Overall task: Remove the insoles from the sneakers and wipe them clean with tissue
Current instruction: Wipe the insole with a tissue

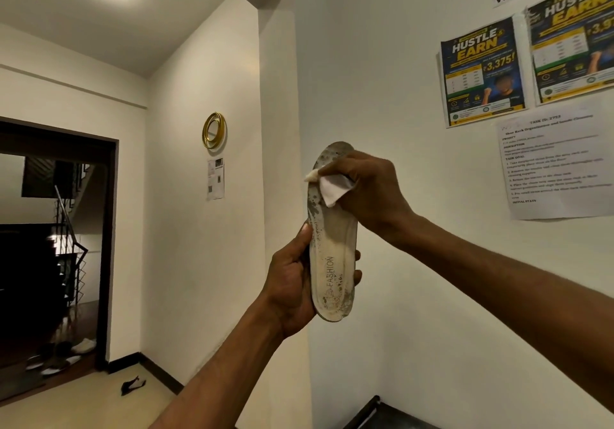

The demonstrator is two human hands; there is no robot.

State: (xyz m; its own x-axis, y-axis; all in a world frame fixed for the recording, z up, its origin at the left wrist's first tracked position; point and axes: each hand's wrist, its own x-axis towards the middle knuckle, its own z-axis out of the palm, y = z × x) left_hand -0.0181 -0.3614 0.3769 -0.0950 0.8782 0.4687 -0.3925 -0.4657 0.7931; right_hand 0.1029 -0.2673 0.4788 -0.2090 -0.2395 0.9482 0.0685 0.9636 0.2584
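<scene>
Wiping an insole [332, 262] at the moment, so I'd guess I'm somewhere mid-task. It's out of its sneaker and held upright in front of the wall [432, 295], heel at 6 o'clock, toe at 12. My left grip [292, 279] is wrapped round the heel half, thumb on the 9 o'clock edge, fingertips peeking out at 3. My right grip [368, 189] is pinched on a folded white tissue [334, 191] and pressing it onto the insole up near the toe.

Plenty left to do, honestly: dark grime along the 9 o'clock edge, on the toe, and specks around the heel print. No idea from here about any other insole.

Containers, not much to report. No tissue box or bin in view, and the sneaker this came from isn't either. Just a few shoes [84, 345] on the floor past the doorway [108, 245], out at 8 o'clock, too far off to see inside.
</scene>
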